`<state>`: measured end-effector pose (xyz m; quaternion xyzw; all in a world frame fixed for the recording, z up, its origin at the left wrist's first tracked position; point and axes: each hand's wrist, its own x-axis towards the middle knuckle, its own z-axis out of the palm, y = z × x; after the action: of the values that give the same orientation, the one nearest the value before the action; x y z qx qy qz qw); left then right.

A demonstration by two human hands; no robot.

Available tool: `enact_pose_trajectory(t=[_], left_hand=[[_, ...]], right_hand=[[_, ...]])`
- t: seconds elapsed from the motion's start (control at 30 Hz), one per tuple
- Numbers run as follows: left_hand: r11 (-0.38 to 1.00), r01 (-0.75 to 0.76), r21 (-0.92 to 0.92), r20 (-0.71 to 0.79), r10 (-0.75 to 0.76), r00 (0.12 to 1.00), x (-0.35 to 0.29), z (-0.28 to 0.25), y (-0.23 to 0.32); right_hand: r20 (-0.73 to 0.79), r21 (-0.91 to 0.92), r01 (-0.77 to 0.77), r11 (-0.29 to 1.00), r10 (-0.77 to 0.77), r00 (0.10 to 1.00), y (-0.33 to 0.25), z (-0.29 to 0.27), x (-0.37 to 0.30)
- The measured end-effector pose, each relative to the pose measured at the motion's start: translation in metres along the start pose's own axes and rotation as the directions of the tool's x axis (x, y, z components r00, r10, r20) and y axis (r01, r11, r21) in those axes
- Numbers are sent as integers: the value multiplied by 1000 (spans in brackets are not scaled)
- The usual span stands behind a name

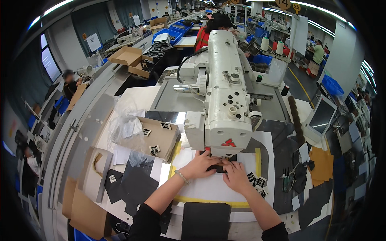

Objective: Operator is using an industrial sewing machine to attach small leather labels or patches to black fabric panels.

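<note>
Both my hands are under the head of a white industrial sewing machine (227, 92). My left hand (200, 164), with a beaded bracelet at the wrist, has its fingers closed at a small black piece (219, 168). From the other side my right hand (236, 176) meets the same piece, its fingertips bent onto it. The machine head partly hides the fingertips and the piece's far edge. Beneath them lies a white plate (217, 190) edged with yellow tape. Several small black-and-white labels (259, 182) lie beside my right wrist.
A shallow cardboard tray (155, 138) with more labels stands on the left, near crumpled clear plastic (126, 124). Black pieces (206, 221) lie at the front edge. On the right are small snips (286, 180), tan material (321, 165) and a screen (323, 115). Other people sit farther off.
</note>
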<state>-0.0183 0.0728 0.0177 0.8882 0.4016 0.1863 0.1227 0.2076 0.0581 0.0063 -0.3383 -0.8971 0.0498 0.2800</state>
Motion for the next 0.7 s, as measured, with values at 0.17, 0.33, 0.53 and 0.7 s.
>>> enact_pose_trajectory(t=[0.17,0.33,0.53,0.7], left_hand=[[999,23,-34,72,-21,997,3,1,-4],[999,13,46,-102,-8,995,-3,8,4],[985,36,169,-100,-19,995,0,2,14],[982,51,183,-104,-32,994,-3,5,12]], right_hand=[[33,-14,-25,1000,25,999,0,-2,1],[30,-27,-39,999,40,999,-2,-1,1],[-118,-18,29,999,-31,993,0,-3,0],[-163,18,56,998,-52,985,-3,0,-2]])
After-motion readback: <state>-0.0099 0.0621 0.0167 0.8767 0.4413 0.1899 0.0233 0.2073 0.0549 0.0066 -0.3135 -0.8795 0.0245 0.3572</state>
